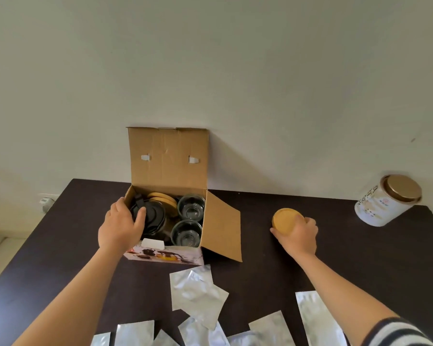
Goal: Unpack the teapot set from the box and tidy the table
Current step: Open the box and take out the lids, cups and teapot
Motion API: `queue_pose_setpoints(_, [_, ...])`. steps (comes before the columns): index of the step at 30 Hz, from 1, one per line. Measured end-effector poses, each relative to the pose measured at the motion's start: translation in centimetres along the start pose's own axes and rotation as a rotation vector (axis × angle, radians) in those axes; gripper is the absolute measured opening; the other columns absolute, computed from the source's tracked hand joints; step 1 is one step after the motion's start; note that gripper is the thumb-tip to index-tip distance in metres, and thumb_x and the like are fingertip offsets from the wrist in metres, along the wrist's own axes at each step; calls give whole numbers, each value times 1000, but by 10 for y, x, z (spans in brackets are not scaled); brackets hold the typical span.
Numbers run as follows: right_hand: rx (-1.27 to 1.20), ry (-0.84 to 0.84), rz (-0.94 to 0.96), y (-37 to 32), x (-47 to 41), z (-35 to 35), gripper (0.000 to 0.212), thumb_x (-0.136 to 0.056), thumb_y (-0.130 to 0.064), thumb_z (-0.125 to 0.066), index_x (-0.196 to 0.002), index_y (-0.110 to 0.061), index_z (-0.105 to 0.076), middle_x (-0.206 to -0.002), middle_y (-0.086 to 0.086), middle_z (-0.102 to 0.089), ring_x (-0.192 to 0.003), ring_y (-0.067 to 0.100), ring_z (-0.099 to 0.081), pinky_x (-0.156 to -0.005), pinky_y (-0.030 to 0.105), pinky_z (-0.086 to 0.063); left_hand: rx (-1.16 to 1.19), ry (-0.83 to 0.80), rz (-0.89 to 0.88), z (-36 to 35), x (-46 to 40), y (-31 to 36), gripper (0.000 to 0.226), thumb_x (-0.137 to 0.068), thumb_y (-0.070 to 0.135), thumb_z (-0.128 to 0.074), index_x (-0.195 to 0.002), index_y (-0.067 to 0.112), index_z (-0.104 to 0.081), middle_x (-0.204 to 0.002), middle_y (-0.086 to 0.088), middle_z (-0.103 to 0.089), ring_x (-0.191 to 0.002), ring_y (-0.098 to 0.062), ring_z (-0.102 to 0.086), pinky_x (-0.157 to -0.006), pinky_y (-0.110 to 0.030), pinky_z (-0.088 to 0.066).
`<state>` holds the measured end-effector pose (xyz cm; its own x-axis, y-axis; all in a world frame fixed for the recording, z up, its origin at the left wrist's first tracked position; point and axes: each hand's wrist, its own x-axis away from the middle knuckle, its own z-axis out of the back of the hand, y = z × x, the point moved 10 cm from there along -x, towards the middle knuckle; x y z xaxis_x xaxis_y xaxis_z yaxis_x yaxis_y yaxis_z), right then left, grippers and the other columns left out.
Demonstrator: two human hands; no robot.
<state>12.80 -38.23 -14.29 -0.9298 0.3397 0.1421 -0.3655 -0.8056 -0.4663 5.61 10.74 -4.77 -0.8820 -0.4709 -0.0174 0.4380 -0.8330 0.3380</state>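
An open cardboard box (220, 226) stands on the dark table (360, 265) with its lid up against the wall. Inside lie a teapot with a black lid (154, 217), two glass cups (191, 208) and wooden coasters (164, 199). My left hand (121, 227) reaches over the box's left wall, its thumb on the black lid. To the right of the box, my right hand (298, 234) grips a round wooden coaster (286, 219) down on the table.
A white canister with a gold lid (388, 199) stands at the far right by the wall. Several silver foil pouches (198, 293) lie scattered along the near edge. A white card (152, 243) leans in the box front.
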Motion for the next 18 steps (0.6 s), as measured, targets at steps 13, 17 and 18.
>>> queue_pose_setpoints(13, [37,17,-8,-22,-55,-5,86,-71,-58,-73,-135,-14,-36,-138,13,-28,-124,35,-34,-81,46,-50,-34,-4,20,0,-2,1,61,-94,49,-41,-139,9,-31,-136,-15,-46,-118,-33,-49,-85,-51,-47])
queue_pose_setpoints(17, [186,-111,-49,-24,-54,-10,101,-73,-63,-68,-146,-14,-18,-152,17,-10,-137,39,-22,-111,54,-27,-18,5,8,1,-2,2,59,-94,48,-42,-138,9,-32,-132,-15,-48,-116,-33,-50,-82,-49,-48])
queue_pose_setpoints(18, [213,-130,-67,-26,-50,-8,105,-73,-64,-67,-148,-15,-11,-155,19,-1,-141,40,-14,-115,55,-16,-16,5,5,1,-2,3,60,-94,49,-41,-138,9,-32,-133,-15,-48,-116,-33,-50,-82,-49,-48])
